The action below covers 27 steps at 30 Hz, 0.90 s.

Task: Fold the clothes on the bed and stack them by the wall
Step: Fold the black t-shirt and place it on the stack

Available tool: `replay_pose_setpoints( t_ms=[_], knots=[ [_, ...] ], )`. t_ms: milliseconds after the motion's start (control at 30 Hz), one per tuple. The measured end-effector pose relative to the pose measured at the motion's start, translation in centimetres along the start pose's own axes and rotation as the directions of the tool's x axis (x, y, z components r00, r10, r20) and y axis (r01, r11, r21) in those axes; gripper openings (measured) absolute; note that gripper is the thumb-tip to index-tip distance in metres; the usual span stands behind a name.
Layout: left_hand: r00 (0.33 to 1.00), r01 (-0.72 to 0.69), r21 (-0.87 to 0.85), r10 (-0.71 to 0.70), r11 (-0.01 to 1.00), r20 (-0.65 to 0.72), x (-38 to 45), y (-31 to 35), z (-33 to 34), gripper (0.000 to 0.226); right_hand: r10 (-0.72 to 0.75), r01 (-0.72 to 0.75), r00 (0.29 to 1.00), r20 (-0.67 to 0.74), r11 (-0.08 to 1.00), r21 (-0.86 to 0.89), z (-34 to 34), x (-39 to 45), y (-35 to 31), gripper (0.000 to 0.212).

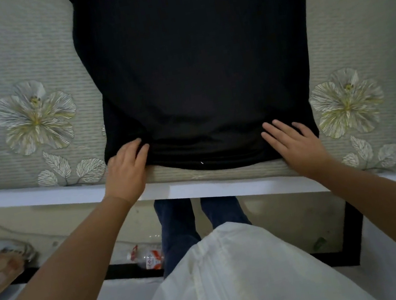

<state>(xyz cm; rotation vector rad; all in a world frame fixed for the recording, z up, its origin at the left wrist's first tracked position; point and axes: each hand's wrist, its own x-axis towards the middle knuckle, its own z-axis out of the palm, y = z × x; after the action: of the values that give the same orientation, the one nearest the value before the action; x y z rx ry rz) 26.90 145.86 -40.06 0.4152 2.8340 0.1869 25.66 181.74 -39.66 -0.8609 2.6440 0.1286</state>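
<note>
Lying flat, black printed shirt (198, 70), hem rumpled.

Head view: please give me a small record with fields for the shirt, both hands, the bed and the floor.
shirt: black shirt spread flat on the bed, print facing up
left hand: left hand on the hem's left corner, fingers lightly bent
right hand: right hand flat on the hem's right corner, fingers straight
bed: flowered cover, white frame
floor: plastic bottle lying down
</note>
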Motion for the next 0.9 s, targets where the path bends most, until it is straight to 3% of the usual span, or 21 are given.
replay_pose_setpoints(
  t_ms=[67, 167, 300, 400, 500, 600, 733, 800, 900],
  knots=[
    [0.994, 0.102, -0.022, -0.103, 0.995, -0.031, 0.1, -0.5, -0.5, 0.047, 0.078, -0.085, 0.994, 0.08, 0.992, 0.088, -0.7, 0.6, 0.2, 0.058],
    [0.987, 0.136, -0.073, -0.142, 0.988, -0.079, 0.2, -1.5, -2.2, 0.045, 0.145, -0.187, 0.965, 0.221, 0.965, 0.184, -1.6, 0.9, 1.1, 0.056],
    [0.97, 0.21, -0.079, -0.218, 0.975, -0.11, -2.0, -2.8, -5.3, 0.04, 0.195, -0.244, 0.948, 0.252, 0.953, 0.18, -3.5, -0.2, 3.2, 0.056],
    [0.957, 0.291, -0.027, -0.291, 0.956, 0.02, -5.3, -2.8, -6.3, 0.04, 0.223, -0.256, 0.897, 0.381, 0.966, 0.038, -4.3, -1.8, 4.3, 0.06],
    [0.907, 0.37, 0.07, -0.376, 0.927, 0.19, -6.7, -2.9, -5.2, 0.044, 0.19, -0.156, 0.861, 0.471, 0.982, -0.111, -4.3, -3.1, 4.5, 0.069],
    [0.814, 0.3, 0.244, -0.381, 0.922, 0.438, -6.7, -2.2, -3.7, 0.052, 0.182, -0.085, 0.827, 0.532, 0.976, -0.202, -3.6, -4.3, 4.6, 0.07],
    [0.732, 0.265, 0.388, -0.446, 0.883, 0.515, -5.6, 0.1, -2.6, 0.056, 0.26, -0.069, 0.762, 0.594, 0.943, -0.325, -3.0, -4.9, 4.1, 0.065],
    [0.738, 0.209, 0.454, -0.444, 0.866, 0.508, -5.1, 1.3, -2.4, 0.065, 0.276, -0.071, 0.763, 0.584, 0.934, -0.349, -2.7, -4.5, 3.5, 0.067],
    [0.822, 0.036, 0.444, -0.279, 0.895, 0.496, -4.6, 3.3, -1.5, 0.077, 0.291, -0.103, 0.763, 0.577, 0.936, -0.336, -2.2, -3.9, 1.9, 0.082]
  ],
)
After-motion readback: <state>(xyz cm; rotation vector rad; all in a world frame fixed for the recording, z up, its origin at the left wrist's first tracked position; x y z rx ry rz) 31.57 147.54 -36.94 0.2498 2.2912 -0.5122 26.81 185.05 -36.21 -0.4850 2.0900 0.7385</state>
